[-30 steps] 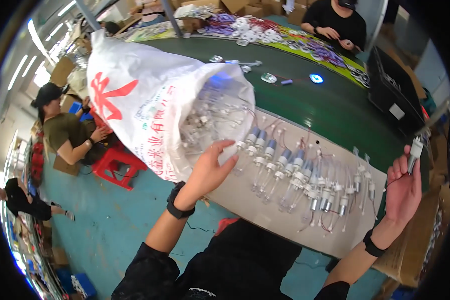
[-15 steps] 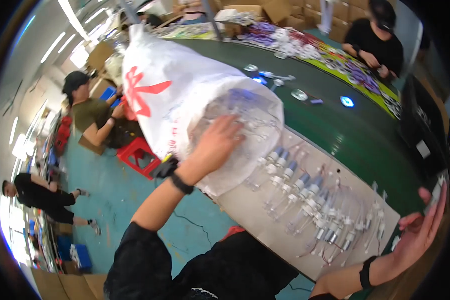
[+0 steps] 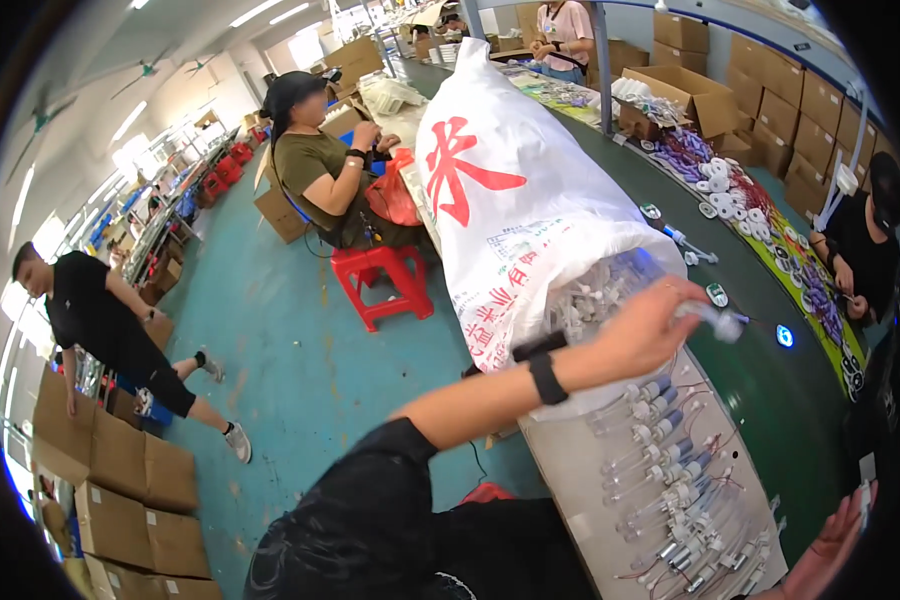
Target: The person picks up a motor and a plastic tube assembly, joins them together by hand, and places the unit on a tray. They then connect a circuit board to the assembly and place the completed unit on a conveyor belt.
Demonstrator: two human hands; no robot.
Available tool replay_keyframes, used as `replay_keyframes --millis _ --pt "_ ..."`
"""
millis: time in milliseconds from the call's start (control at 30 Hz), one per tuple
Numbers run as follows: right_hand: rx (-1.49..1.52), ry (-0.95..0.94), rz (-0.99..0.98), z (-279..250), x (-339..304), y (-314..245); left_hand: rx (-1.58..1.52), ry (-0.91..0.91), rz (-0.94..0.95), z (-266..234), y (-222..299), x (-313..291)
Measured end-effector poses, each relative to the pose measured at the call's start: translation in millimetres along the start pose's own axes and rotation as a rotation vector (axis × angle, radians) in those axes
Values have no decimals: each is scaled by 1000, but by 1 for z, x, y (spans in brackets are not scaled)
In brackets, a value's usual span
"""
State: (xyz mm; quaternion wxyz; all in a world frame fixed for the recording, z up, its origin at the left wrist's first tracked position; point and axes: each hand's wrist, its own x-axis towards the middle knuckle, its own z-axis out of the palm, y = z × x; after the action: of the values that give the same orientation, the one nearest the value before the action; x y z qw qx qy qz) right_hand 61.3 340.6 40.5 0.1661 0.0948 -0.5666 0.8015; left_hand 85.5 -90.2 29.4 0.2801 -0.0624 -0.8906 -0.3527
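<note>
Beside the green belt (image 3: 780,420), a white sack (image 3: 560,180) gapes at the board's (image 3: 570,465) far end. The right hand (image 3: 832,548), near right, has an unclear grip; the left hand (image 3: 650,328) pinches a clear part (image 3: 720,321) right of the sack's mouth, where loose fingers could drop it.

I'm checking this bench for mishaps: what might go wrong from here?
The clear plastic part in the left hand might slip onto the green belt. Loose parts could spill from the open mouth of the white sack. Thin red wires among the crowded motor assemblies might tangle.
</note>
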Motion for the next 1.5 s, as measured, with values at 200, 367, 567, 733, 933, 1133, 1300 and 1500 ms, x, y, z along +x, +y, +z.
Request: replay_keyframes --millis 200,367,567,733,933,1133,1300,1500 --pt "23 -179 104 75 -4 53 -1767 -161 -448 86 24 35" --pt "-59 -163 230 100 -6 73 -1718 -249 -588 125 57 36" --pt "50 -88 301 80 1 76 -1575 -336 -590 163 65 38" --pt "419 -118 334 70 11 86 -1658 -399 -695 164 67 38" --pt "553 -81 314 78 10 100 -1697 -401 -698 178 69 29" --pt "464 -131 240 89 2 108 -1743 -326 -808 185 68 26" --pt "451 -114 236 92 2 113 -1746 -307 -809 188 67 25" --pt "372 -75 193 95 1 112 -1712 -351 -790 185 66 28"
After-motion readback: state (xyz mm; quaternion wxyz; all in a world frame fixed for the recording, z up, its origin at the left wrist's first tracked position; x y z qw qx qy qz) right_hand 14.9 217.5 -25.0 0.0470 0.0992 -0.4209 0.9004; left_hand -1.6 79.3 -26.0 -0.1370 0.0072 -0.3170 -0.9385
